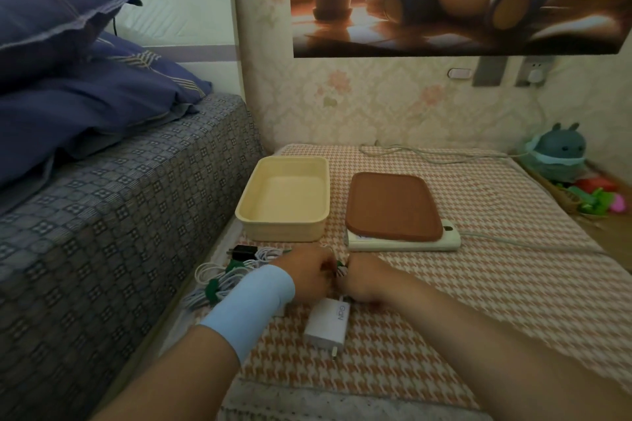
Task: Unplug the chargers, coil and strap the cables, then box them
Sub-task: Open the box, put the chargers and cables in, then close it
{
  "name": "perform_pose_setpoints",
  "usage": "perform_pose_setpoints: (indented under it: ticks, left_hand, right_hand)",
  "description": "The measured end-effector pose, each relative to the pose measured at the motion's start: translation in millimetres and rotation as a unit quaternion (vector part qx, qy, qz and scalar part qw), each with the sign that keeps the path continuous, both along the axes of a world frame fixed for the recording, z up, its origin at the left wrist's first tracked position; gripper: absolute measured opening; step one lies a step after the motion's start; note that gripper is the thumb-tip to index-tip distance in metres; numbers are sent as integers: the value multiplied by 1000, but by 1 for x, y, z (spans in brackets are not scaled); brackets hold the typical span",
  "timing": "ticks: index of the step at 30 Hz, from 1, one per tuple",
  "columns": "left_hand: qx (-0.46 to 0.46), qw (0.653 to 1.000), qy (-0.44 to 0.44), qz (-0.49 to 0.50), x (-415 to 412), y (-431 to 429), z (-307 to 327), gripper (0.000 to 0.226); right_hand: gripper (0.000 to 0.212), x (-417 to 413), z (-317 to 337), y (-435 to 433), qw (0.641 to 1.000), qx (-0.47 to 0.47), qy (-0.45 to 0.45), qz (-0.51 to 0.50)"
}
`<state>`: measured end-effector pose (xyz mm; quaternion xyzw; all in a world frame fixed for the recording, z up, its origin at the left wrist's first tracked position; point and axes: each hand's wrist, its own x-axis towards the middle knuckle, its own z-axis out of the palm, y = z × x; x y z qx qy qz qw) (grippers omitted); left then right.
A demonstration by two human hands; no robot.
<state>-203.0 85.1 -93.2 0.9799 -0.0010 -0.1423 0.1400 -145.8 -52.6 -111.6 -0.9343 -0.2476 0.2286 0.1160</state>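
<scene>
Desk (478, 284), houndstooth cloth; task judged roughly half done. Cream box (284, 231), at 11 o'clock from the hands, stood open with nothing inside, so boxing had not begun. Brown lid (393, 205), at 1 o'clock, lay on a power strip (403, 243). Strapped cable bundle (219, 284), at 9 o'clock: white leads, green ties, finished. Left hand (307, 273) and right hand (362, 278), knuckles together, pinched a loose cable (340, 267) with a green strap between them, probably fastening it. White charger (326, 321), at 6 o'clock, unplugged, prongs free. Black charger (242, 252), beside the bundle, unplugged. Wall charger (535, 76), at 2 o'clock, sat plugged in.
</scene>
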Motion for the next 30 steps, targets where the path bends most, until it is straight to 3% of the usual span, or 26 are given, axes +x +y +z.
perform_pose_setpoints:
  ticks: [3,6,10,12,16,22,26,28,30]
  left_hand:
    - [42,997,-56,-30,-10,2,-2,68]
    - [48,995,-77,-40,-12,5,-2,76]
    - [79,994,-65,-41,-4,4,-12,59]
    - [99,991,-73,-51,2,5,-11,57]
    - [182,979,-41,-80,9,-5,-2,65]
    - [205,977,-20,-45,12,-11,8,51]
    - [112,993,-35,-4,3,-17,4,54]
    - [31,999,13,30,-6,-30,10,53]
    - [-33,996,74,46,-11,-43,9,36]
  right_hand:
    - [36,-1,0,-8,999,49,0,15]
    - [25,3,0,-20,996,92,-7,14]
    - [83,-15,10,-27,989,64,-95,-90]
    - [115,-30,9,-23,989,46,-70,-122]
    - [138,-58,-11,-13,991,85,1,-107]
    - [133,-38,-6,-25,984,118,33,-130]
    - [108,-29,-3,-42,981,125,72,-132]
    - [84,-24,-2,-45,979,126,82,-140]
    - [70,-24,-1,-46,979,117,92,-137]
